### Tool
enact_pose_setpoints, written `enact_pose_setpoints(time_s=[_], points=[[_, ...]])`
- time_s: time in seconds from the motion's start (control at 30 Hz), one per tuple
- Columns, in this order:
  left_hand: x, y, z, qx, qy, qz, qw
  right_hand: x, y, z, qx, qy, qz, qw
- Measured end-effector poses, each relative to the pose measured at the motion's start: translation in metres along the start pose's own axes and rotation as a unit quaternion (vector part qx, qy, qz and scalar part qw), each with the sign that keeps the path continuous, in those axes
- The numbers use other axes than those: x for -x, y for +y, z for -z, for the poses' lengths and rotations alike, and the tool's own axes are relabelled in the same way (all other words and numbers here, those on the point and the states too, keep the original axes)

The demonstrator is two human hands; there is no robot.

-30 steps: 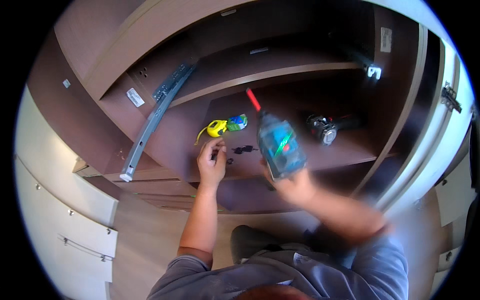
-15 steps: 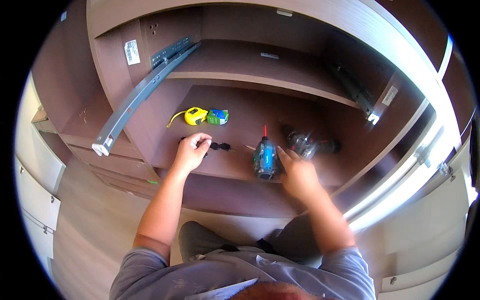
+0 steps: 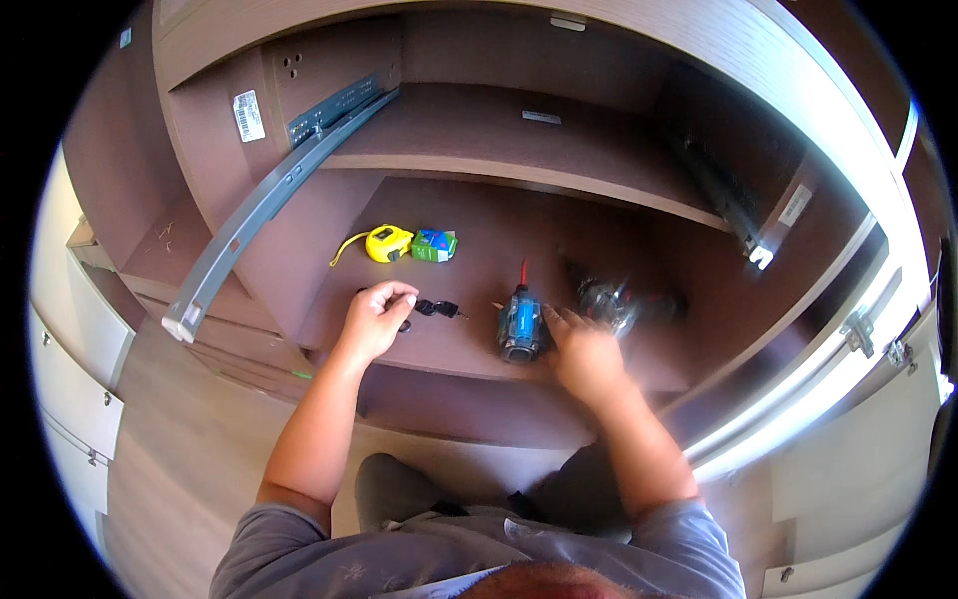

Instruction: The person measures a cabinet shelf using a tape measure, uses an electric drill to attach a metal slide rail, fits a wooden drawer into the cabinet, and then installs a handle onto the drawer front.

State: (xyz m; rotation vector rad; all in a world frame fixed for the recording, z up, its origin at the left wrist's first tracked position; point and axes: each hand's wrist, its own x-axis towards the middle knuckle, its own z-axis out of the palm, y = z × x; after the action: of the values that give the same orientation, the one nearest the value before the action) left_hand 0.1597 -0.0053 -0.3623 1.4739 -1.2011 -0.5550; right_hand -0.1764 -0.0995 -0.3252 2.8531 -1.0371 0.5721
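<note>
My left hand (image 3: 375, 317) is closed in a pinch over the lower shelf board. Whatever its fingertips hold is too small or hidden to name. Small black pieces (image 3: 437, 308) lie beside those fingers, their kind unclear. My right hand (image 3: 587, 351), somewhat blurred, has its fingers stretched out along the right side of a blue and black power screwdriver (image 3: 521, 327) with a red tip pointing away from me. Whether the fingertips touch it I cannot tell. Past that hand lies a clear plastic bag (image 3: 609, 302) with dark contents, smeared by motion.
Farther back lie a yellow tape measure (image 3: 388, 243) and a small green and blue box (image 3: 434, 246). A metal drawer slide (image 3: 261, 208) juts out toward me from the cabinet's left wall; another slide (image 3: 726, 205) is on the right. The upper shelf (image 3: 519, 160) overhangs the work area.
My right hand has shifted slightly left and stays beside the power screwdriver. My left hand remains pinched near the black pieces. The whole view has shifted a little.
</note>
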Motion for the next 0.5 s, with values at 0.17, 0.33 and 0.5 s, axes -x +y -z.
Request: enact_pose_setpoints(time_s=[0.17,0.33,0.5], points=[[0.003,-0.004,-0.002,-0.006,0.005,-0.003,1.000,0.013,-0.003,0.022,-0.030,0.046,0.016,0.998],[0.004,-0.004,0.000,0.028,0.019,-0.012,0.999,0.029,0.002,0.038,-0.073,0.121,0.055,0.988],[0.003,0.007,0.000,0.020,0.012,-0.014,1.000,0.027,0.002,0.039,-0.105,0.140,0.079,0.981]])
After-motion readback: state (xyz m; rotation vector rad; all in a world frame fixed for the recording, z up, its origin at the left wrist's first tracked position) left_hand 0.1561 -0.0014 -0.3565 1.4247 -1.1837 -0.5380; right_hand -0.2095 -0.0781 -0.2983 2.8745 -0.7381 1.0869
